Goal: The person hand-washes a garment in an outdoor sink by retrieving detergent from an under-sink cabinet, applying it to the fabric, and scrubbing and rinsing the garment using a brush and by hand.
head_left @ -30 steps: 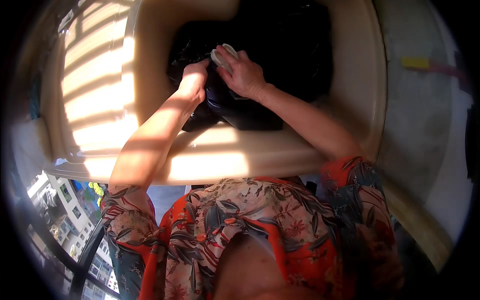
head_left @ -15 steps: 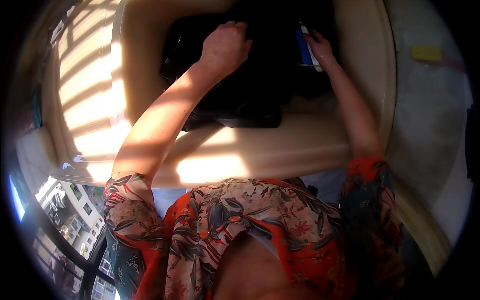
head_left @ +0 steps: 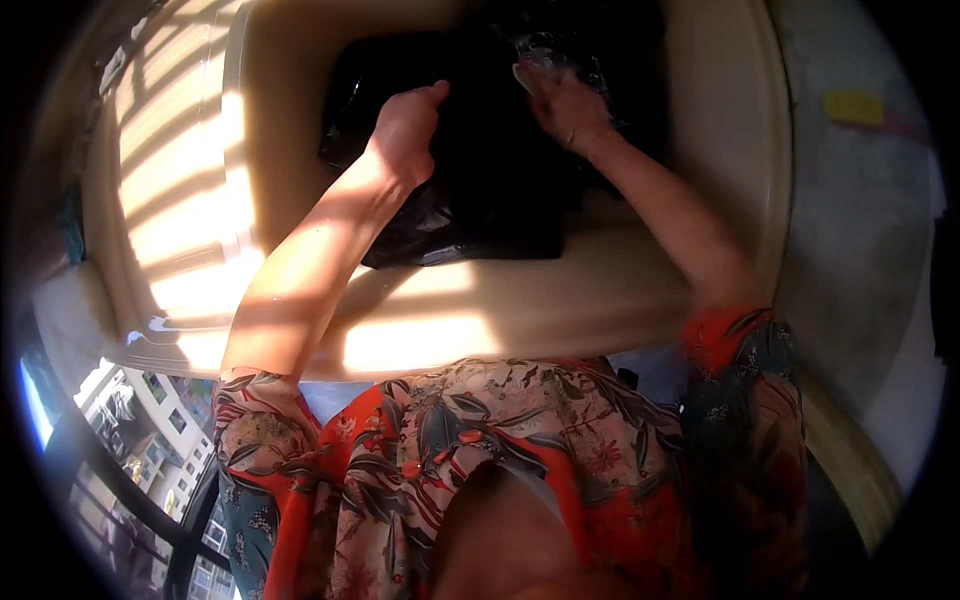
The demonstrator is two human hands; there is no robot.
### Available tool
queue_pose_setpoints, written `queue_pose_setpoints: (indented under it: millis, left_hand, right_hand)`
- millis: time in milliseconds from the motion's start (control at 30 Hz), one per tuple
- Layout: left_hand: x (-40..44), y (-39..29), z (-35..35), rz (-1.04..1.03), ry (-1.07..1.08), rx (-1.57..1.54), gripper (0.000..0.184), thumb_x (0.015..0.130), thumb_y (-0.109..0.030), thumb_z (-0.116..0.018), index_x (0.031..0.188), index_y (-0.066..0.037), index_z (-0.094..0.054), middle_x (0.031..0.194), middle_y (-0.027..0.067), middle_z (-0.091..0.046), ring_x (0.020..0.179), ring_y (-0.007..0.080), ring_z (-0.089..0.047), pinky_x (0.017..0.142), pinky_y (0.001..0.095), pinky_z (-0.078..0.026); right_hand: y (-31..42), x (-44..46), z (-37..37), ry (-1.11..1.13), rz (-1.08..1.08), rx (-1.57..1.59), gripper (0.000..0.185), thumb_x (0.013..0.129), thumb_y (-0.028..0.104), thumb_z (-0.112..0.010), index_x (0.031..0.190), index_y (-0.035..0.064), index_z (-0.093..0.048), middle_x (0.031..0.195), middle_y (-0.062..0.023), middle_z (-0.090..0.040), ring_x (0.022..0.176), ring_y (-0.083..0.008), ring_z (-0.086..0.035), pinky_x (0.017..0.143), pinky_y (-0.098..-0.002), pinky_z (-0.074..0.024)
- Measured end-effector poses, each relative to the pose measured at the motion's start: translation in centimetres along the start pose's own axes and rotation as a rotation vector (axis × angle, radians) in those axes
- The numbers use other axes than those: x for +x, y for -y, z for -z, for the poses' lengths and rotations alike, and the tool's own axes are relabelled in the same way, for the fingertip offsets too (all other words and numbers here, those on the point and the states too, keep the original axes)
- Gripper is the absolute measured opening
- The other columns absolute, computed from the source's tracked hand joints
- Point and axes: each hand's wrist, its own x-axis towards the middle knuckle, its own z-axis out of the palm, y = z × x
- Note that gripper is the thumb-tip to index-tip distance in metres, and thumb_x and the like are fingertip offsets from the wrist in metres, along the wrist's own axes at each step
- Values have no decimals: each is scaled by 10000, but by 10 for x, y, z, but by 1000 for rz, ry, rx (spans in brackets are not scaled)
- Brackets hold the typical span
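Holding a pale object [head_left: 523,80] over dark, shiny material [head_left: 470,225] in a beige basin [head_left: 725,130].
Right hand [head_left: 572,108] curls around it; left hand [head_left: 405,130] is curled, its hold unclear.

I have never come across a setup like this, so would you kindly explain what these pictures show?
There is no robot here: the arms belong to a person working bare-handed. The pictures come from one camera worn on the head, looking forward and down, so the person's patterned top fills the lower part.

Beyond it is a cream-coloured basin, partly sunlit, with dark, glossy material lying in it. The right hand holds a pale object over that material, too blurred to name. The left hand is at the material too, though I cannot tell whether it grips any. A yellow-ended item lies off to the right.
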Motion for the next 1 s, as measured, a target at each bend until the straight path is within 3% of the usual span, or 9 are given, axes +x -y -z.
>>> queue_pose_setpoints:
  millis: [200,300,400,467,600,633,767,867,1000]
  left_hand:
    - [-19,-22,36,78,21,-228,340,930,-226,-523,1121,54,-545,1062,177,-620,964,251,-595,807,357,-502]
    - [-11,-15,27,70,-54,-93,335,926,-224,-523,1104,57,-555,1010,187,-635,922,244,-607,788,352,-505]
    - [-14,-10,32,7,-233,9,360,914,-238,-536,1152,32,-533,1117,160,-604,906,245,-608,747,368,-509]
    - [-6,-3,41,-103,-112,199,434,895,-252,-561,1247,-12,-479,1281,154,-509,1083,259,-540,877,405,-447]
    - [-31,-15,16,24,-139,203,530,884,-272,-575,1339,-59,-406,1406,169,-383,1327,265,-276,1027,439,-273]
    - [-29,-18,17,70,-210,313,477,892,-264,-564,1299,-42,-452,1352,165,-447,1220,245,-406,882,421,-408]
    - [9,5,37,73,-134,162,424,886,-245,-570,1242,-23,-508,1308,172,-484,1152,234,-453,824,418,-434]
    - [-24,-6,23,-14,-118,41,416,882,-234,-579,1229,-14,-517,1315,181,-477,1196,244,-432,917,402,-392]
    - [-2,1,32,-42,-128,61,409,887,-214,-571,1219,18,-514,1335,204,-455,1284,263,-360,1042,350,-270]
  right_hand:
    - [-96,29,37,25,-436,14,524,901,319,-468,1398,213,-340,1145,-199,-577,1005,-302,-599,817,-402,-513]
    - [32,26,49,-176,-295,537,523,883,402,-520,1354,196,-429,993,-192,-631,863,-304,-637,780,-352,-504]
    - [113,0,-7,-507,400,466,391,804,252,-622,1161,132,-518,1014,-177,-571,934,-316,-576,781,-370,-505]
    - [47,2,7,8,97,94,579,853,325,-593,1383,294,-361,1040,-186,-512,840,-344,-612,746,-411,-524]
    - [-60,24,7,91,-294,-142,549,876,374,-512,1391,260,-359,1143,-255,-518,938,-360,-609,783,-413,-519]
    - [-48,27,19,-8,-300,-69,546,884,400,-475,1393,234,-362,1125,-263,-530,944,-358,-608,803,-413,-513]
    - [101,2,46,-156,27,534,513,877,403,-533,1355,261,-413,1003,-155,-560,839,-309,-603,765,-381,-502]
    - [66,0,-25,-188,123,138,545,844,293,-602,1350,297,-403,965,-167,-517,836,-347,-597,713,-434,-523]
    - [-59,15,10,-82,-59,-166,490,855,312,-565,1325,250,-441,1051,-225,-524,877,-380,-607,729,-455,-520]
